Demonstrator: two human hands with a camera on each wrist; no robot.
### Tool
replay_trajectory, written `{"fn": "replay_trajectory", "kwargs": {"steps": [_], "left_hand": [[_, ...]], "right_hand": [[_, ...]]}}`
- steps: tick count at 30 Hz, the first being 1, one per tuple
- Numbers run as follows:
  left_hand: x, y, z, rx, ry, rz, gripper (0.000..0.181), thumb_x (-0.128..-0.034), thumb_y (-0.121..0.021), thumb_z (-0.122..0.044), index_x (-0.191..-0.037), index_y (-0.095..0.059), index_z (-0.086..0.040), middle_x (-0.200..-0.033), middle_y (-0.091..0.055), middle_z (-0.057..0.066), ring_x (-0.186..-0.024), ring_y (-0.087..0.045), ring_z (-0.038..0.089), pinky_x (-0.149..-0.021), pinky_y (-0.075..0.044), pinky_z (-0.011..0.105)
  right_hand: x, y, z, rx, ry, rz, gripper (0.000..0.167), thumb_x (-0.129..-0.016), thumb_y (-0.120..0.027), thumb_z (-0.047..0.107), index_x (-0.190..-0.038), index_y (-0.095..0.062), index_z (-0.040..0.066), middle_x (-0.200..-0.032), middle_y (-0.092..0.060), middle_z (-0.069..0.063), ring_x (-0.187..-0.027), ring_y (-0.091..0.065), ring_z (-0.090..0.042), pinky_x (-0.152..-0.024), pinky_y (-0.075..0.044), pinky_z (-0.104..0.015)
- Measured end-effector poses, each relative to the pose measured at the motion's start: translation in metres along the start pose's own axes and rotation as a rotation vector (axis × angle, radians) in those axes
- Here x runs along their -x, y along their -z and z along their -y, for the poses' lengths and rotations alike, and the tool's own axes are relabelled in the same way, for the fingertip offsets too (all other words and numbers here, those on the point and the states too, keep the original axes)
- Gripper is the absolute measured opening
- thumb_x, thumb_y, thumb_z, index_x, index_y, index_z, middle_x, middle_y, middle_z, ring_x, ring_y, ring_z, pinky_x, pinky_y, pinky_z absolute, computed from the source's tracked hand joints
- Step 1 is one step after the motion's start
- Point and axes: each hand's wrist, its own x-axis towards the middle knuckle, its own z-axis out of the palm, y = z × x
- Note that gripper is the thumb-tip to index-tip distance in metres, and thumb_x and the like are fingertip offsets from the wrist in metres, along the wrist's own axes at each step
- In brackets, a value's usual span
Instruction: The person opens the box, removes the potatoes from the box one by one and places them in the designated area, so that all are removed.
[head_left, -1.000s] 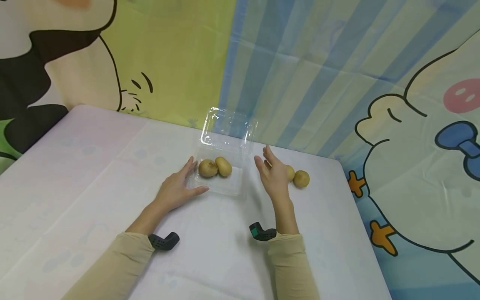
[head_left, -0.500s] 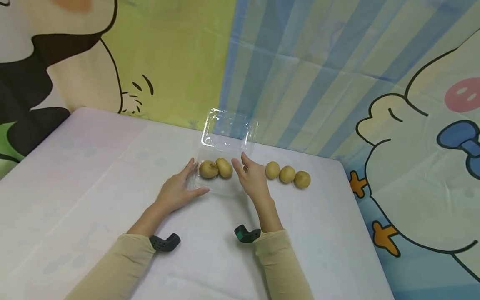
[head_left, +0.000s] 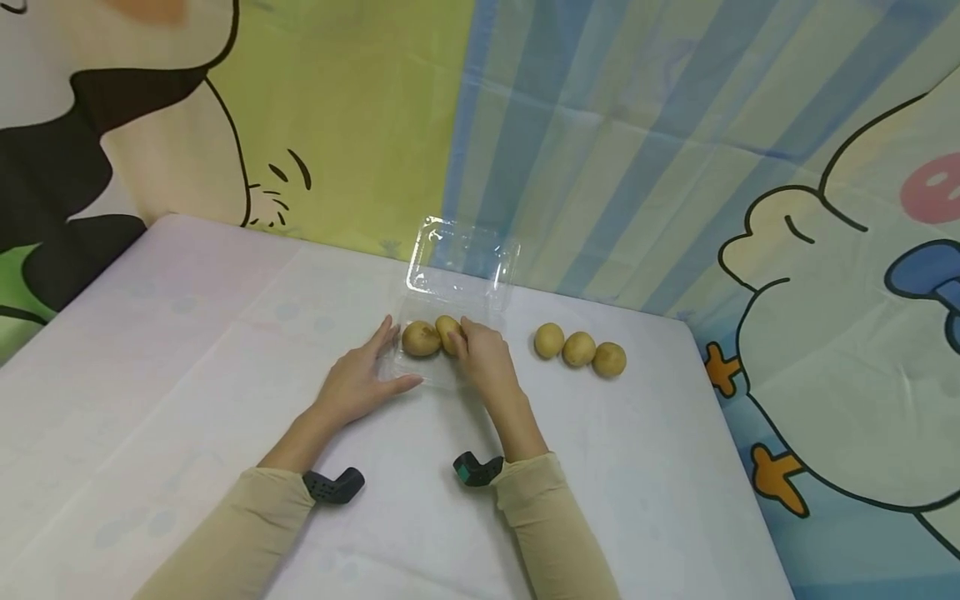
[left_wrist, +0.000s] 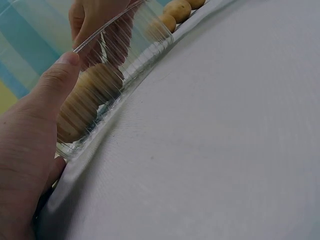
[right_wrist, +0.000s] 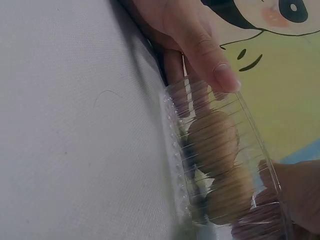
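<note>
A clear plastic clamshell box [head_left: 450,377] stands on the table with its lid [head_left: 461,262] raised at the back. Two potatoes lie side by side inside it: a left potato [head_left: 421,338] and a right potato [head_left: 447,333]. My right hand [head_left: 486,360] reaches into the box and grips the right potato, thumb on the near side; its fingertips are partly hidden. My left hand [head_left: 358,382] holds the box's left near corner. In the left wrist view, the left thumb [left_wrist: 57,80] rests at the rim, with the potatoes showing through the ribbed wall.
Three more potatoes stand in a row right of the box: a near-left one [head_left: 549,340], a middle one [head_left: 579,349] and a right one [head_left: 609,360]. A white cloth covers the table [head_left: 225,400]. Behind it hangs a cartoon-printed backdrop [head_left: 352,125].
My right hand has moved left from beside the loose potatoes into the box and taken hold of the right potato. The left hand stays at the box's corner.
</note>
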Motion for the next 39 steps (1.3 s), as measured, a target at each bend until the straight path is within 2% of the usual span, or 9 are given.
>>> {"fn": "replay_trajectory", "kwargs": {"steps": [4,10,17,25,34,39], "left_hand": [[0.0002,-0.0005,0.0,0.003,-0.001,-0.002,0.113,-0.0713,-0.062,-0.075,-0.154,-0.01,-0.017,-0.152,-0.036,-0.001,-0.132,-0.043,0.038,-0.105,-0.036,0.057],[0.0003,-0.0008,-0.0003,-0.008,0.002,-0.003,0.114,-0.0704,-0.06,-0.077,-0.154,-0.009,-0.019,-0.152,-0.037,-0.001,-0.132,-0.044,0.038,-0.105,-0.036,0.057],[0.0002,-0.0019,-0.0003,-0.013,0.01,0.005,0.115,-0.0698,-0.059,-0.078,-0.154,-0.008,-0.019,-0.153,-0.036,0.0,-0.132,-0.043,0.039,-0.105,-0.036,0.058],[0.0003,-0.0011,-0.0007,-0.018,0.004,0.006,0.115,-0.0705,-0.059,-0.078,-0.154,-0.008,-0.019,-0.153,-0.036,0.001,-0.132,-0.043,0.038,-0.105,-0.037,0.057],[0.0008,-0.0009,-0.0009,-0.022,0.005,0.004,0.115,-0.0703,-0.059,-0.078,-0.154,-0.008,-0.018,-0.153,-0.036,0.002,-0.131,-0.044,0.04,-0.104,-0.037,0.058],[0.0002,-0.0008,-0.001,-0.022,0.005,-0.002,0.115,-0.0704,-0.059,-0.078,-0.154,-0.008,-0.018,-0.152,-0.036,0.001,-0.13,-0.045,0.039,-0.104,-0.038,0.057]], "right_hand": [[-0.0016,-0.0025,0.0012,0.039,-0.002,0.014,0.042,-0.096,-0.057,0.028,-0.127,-0.058,0.001,-0.115,-0.067,-0.018,-0.106,-0.064,-0.034,-0.089,-0.052,-0.045],[-0.0025,-0.0026,-0.0012,0.064,-0.002,0.063,0.059,-0.087,-0.069,0.028,-0.137,-0.049,0.003,-0.125,-0.061,-0.018,-0.113,-0.06,-0.033,-0.098,-0.048,-0.042],[-0.002,0.0,-0.0028,0.051,-0.012,0.137,0.07,-0.081,-0.075,0.029,-0.141,-0.046,0.008,-0.122,-0.056,-0.015,-0.105,-0.059,-0.026,-0.092,-0.049,-0.038],[-0.0017,0.0018,-0.0023,-0.03,-0.015,0.171,0.065,-0.08,-0.077,0.026,-0.136,-0.046,0.011,-0.133,-0.057,-0.01,-0.119,-0.056,-0.028,-0.1,-0.045,-0.043],[-0.0031,-0.0018,-0.0049,-0.001,0.01,0.124,0.069,-0.075,-0.08,0.036,-0.135,-0.049,0.019,-0.123,-0.056,-0.01,-0.102,-0.059,-0.025,-0.087,-0.051,-0.041],[-0.0034,-0.0033,-0.0064,-0.029,0.023,0.1,0.069,-0.075,-0.081,0.034,-0.135,-0.052,0.019,-0.121,-0.053,-0.01,-0.097,-0.058,-0.024,-0.083,-0.051,-0.039]]}}
